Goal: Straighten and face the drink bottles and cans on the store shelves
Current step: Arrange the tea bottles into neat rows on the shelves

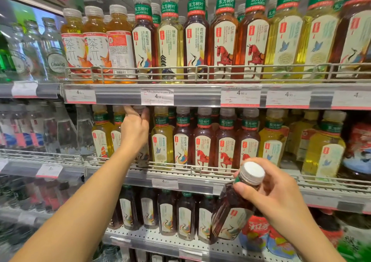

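A: Hands?

B: Left hand [135, 128] is up at the middle shelf [200, 184], fingers curled round the neck and cap of a dark tea bottle [143, 155] in the front row. Bottle is upright, behind the wire rail [170, 164]. Most of it is hidden by the hand and wrist.

A: Right?

B: Right hand [275, 195] holds a second dark bottle [230, 213] off the shelf, in front of the lower rows. Thumb and fingers wrap the shoulder just under the ribbed white cap [253, 172]. Bottle tilts, cap up and to the right, base down-left. Clear plastic, brown liquid, cream arched label with a crane print.

A: Neighbours on the middle shelf?

B: Same square-shouldered plastic shape. Yellow-green tea bottle [162, 141] just to the right of the left hand, then dark ones with crane and red-horse labels, paler yellow further right. Labels mostly face out.

A: Top shelf?

B: Taller bottles, translucent ribbed caps, green neck bands. At the left, three orange tea bottles [94, 43]; the third one shows its back panel with barcode. Clear glass bottles [54, 49] further left, blurred.

A: Fixtures?

B: Thin cream wire rails, grey shelf edges with paper price tags [157, 96] in clear strips. Bottom shelf [160, 239] is perforated metal, with a row of dark bottles.
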A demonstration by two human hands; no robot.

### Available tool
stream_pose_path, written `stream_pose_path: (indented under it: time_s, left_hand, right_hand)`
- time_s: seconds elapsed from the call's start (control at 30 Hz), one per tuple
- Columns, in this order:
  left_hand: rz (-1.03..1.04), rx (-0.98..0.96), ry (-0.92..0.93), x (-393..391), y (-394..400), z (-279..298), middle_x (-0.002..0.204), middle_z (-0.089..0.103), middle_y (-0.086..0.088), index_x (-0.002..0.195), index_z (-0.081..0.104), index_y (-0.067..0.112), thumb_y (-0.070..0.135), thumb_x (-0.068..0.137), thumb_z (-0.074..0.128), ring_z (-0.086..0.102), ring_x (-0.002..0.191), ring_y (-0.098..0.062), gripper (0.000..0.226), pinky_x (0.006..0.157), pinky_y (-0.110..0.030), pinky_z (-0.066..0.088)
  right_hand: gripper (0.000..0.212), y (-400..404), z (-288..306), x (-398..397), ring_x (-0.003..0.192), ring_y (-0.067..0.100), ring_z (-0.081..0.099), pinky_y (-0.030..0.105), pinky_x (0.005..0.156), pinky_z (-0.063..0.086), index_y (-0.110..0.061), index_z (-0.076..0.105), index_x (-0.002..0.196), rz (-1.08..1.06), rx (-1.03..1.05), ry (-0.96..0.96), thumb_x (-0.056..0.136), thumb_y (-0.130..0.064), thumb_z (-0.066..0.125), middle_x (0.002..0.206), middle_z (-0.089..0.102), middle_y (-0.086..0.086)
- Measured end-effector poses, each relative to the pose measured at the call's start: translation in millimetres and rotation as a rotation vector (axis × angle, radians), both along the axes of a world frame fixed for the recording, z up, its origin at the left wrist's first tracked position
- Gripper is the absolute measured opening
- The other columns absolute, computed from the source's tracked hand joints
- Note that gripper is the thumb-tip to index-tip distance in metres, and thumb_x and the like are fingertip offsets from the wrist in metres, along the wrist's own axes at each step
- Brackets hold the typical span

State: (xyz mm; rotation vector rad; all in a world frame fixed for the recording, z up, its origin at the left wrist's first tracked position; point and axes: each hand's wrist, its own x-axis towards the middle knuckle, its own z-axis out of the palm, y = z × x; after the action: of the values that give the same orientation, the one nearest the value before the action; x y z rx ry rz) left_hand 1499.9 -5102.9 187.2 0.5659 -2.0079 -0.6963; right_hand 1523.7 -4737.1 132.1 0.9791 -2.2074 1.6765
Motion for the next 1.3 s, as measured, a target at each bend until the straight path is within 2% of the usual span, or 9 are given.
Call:
stream_pose_path:
  time_s: [0.07,0.2,0.33,0.53,0.67,0.77,0.83,1.17,1.3]
  left_hand:
    - [0.016,-0.017,-0.077,-2,-1,2,0.121,0.06,-0.028,0.133,0.042,0.0,0.026,0.108,0.045,0.058,0.109,-0.047,0.036,0.085,-0.047,0.044]
    - [0.108,-0.19,-0.137,2,6,7,0.122,0.058,-0.028,0.122,0.057,-0.002,0.028,0.106,0.048,0.056,0.112,-0.045,0.035,0.09,-0.049,0.046]
    - [0.134,-0.314,-0.16,2,7,3,0.141,0.05,-0.021,0.133,0.055,0.003,0.026,0.1,0.053,0.044,0.127,-0.042,0.04,0.103,-0.051,0.042]
    - [0.154,-0.39,0.036,17,-1,-16,0.133,0.053,-0.022,0.134,0.051,-0.002,0.011,0.095,0.053,0.044,0.126,-0.039,0.041,0.111,-0.051,0.036]
    - [0.232,-0.228,0.144,35,-28,-18,0.133,0.053,-0.016,0.133,0.051,0.005,0.01,0.094,0.052,0.049,0.12,-0.036,0.039,0.102,-0.049,0.041]
    - [0.239,-0.223,0.058,42,-41,-12,0.129,0.056,-0.015,0.133,0.05,0.007,0.017,0.096,0.056,0.055,0.114,-0.036,0.039,0.094,-0.049,0.045]
    - [0.221,-0.194,0.036,43,-43,-9,0.128,0.058,-0.013,0.136,0.046,0.01,0.022,0.096,0.06,0.057,0.113,-0.035,0.044,0.093,-0.049,0.047]
    - [0.234,0.079,-0.07,35,-44,-1,0.123,0.066,-0.019,0.137,0.044,0.013,0.034,0.096,0.067,0.063,0.111,-0.044,0.051,0.092,-0.052,0.052]
    - [0.233,0.103,-0.134,34,-46,1,0.122,0.067,-0.02,0.134,0.048,0.013,0.033,0.094,0.069,0.062,0.113,-0.045,0.049,0.094,-0.054,0.052]
  right_hand:
    - [0.047,3,-2,-2,0.083,0.016,0.067,0.031,0.074,0.052,-0.044,0.063,0.108,0.001,-0.001,0.002,0.065,-0.052,0.08,0.096,0.074,-0.01]
    - [0.049,9,-2,-4,0.083,0.01,0.067,0.017,0.068,0.049,-0.046,0.063,0.108,-0.025,0.013,0.004,0.063,-0.057,0.078,0.097,0.073,-0.014]
    - [0.044,16,-2,-7,0.082,0.009,0.066,0.015,0.067,0.048,-0.05,0.064,0.104,-0.056,0.022,0.019,0.063,-0.057,0.077,0.099,0.071,-0.019]
    - [0.042,32,-5,-10,0.075,0.009,0.065,0.015,0.064,0.048,-0.036,0.068,0.108,-0.065,0.021,0.001,0.069,-0.037,0.086,0.093,0.074,-0.014]
    - [0.046,44,-7,-12,0.079,0.012,0.067,0.018,0.068,0.051,-0.033,0.069,0.108,-0.086,0.018,-0.001,0.065,-0.044,0.082,0.093,0.074,-0.016]
    - [0.046,50,-9,-14,0.082,0.029,0.067,0.036,0.072,0.054,-0.039,0.067,0.109,-0.104,0.021,-0.007,0.066,-0.047,0.082,0.094,0.075,-0.013]
    - [0.046,52,-10,-15,0.083,0.037,0.066,0.041,0.072,0.053,-0.041,0.067,0.109,-0.115,0.023,-0.005,0.066,-0.047,0.082,0.094,0.075,-0.012]
    - [0.048,65,-10,-19,0.083,0.038,0.066,0.038,0.071,0.05,-0.043,0.066,0.111,-0.134,0.019,-0.009,0.066,-0.047,0.082,0.09,0.074,-0.009]
    - [0.051,71,-8,-19,0.082,0.035,0.067,0.033,0.069,0.051,-0.033,0.068,0.111,-0.147,0.023,-0.012,0.064,-0.047,0.081,0.091,0.075,-0.012]
